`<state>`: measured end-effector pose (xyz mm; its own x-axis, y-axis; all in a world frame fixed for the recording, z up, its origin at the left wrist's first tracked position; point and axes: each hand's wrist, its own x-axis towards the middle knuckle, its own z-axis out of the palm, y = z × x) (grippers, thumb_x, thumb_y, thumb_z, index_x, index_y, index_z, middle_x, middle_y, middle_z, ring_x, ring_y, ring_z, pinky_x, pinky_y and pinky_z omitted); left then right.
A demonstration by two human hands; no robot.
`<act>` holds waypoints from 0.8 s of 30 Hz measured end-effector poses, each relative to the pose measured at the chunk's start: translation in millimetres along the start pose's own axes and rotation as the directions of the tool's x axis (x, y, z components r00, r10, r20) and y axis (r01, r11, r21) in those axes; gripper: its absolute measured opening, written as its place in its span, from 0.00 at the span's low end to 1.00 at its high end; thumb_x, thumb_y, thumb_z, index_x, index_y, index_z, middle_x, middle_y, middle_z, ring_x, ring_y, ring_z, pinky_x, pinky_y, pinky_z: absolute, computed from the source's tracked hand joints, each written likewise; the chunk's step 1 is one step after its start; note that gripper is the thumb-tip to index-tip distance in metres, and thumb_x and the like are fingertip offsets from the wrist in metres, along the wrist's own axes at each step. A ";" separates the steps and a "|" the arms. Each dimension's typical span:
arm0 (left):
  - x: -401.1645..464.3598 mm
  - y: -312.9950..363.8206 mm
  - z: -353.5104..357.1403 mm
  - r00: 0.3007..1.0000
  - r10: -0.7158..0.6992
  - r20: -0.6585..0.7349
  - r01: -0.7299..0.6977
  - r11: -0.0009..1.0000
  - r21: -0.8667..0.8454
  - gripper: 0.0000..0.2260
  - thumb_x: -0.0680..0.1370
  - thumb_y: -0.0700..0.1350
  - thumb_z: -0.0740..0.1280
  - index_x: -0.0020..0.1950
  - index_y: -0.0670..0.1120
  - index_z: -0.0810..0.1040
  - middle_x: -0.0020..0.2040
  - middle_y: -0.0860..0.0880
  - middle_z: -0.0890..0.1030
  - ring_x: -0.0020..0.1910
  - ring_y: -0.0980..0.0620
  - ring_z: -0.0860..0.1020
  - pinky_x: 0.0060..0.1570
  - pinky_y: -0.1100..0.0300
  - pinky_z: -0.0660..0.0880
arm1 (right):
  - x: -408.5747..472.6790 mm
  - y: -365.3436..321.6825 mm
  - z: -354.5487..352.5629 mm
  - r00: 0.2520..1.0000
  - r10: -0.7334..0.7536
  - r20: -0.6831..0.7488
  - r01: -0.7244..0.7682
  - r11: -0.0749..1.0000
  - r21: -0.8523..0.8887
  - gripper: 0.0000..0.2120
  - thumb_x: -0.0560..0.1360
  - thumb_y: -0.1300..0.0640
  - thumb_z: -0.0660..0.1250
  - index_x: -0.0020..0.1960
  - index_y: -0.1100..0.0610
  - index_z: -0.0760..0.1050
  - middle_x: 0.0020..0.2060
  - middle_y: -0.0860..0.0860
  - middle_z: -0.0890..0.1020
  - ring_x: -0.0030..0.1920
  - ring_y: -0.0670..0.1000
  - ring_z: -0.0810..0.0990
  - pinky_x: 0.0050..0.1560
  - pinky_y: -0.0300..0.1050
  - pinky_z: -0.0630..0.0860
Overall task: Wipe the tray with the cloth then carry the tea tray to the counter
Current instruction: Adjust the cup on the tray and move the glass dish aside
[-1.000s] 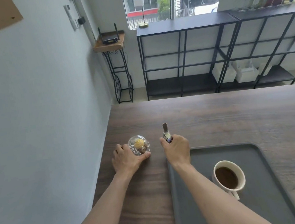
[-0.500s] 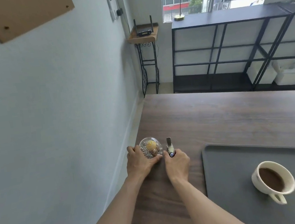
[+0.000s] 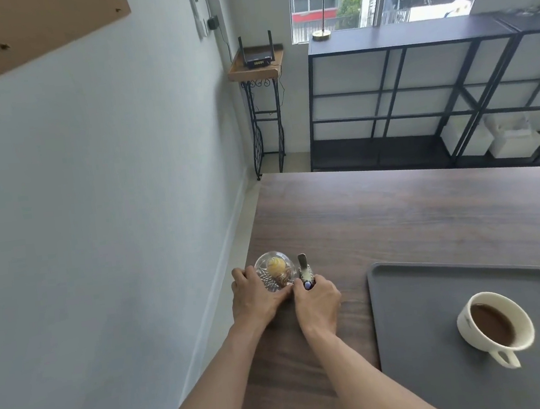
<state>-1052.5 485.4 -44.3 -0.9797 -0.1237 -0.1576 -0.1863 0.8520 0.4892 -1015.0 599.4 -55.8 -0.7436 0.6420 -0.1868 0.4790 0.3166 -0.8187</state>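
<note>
A dark grey tray [image 3: 416, 292] lies on the wooden table [image 3: 398, 216] at the lower right, with a cream cup of dark tea [image 3: 494, 323] standing on it. Left of the tray, near the table's left edge, my left hand [image 3: 255, 296] grips a small cut-glass dish [image 3: 274, 270] that holds a yellow sweet. Right beside it my right hand [image 3: 316, 300] is closed around a small bird figurine [image 3: 304, 269], which stands on the table touching the dish. No cloth is in view.
A grey wall runs close along the table's left edge. Beyond the table's far edge stand a black metal shelf unit [image 3: 417, 93] with white boxes and a small iron stand [image 3: 264, 104] bearing a router. A lamp [image 3: 320, 10] stands on the shelf.
My right hand has carried the bird figurine left, off the tray's corner, to beside the glass dish. The view has swung left, so the tray and cup now sit further right.
</note>
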 end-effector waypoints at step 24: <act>-8.9 -7.3 4.1 1.000 0.005 -0.031 -0.009 0.992 -0.129 0.58 0.53 0.77 0.77 0.71 0.43 0.64 0.65 0.45 0.64 0.65 0.40 0.72 0.62 0.44 0.76 | -12.6 18.6 -37.2 0.994 -0.033 0.101 0.038 0.998 -0.043 0.27 0.69 0.34 0.69 0.45 0.60 0.78 0.40 0.55 0.84 0.49 0.57 0.80 0.51 0.51 0.75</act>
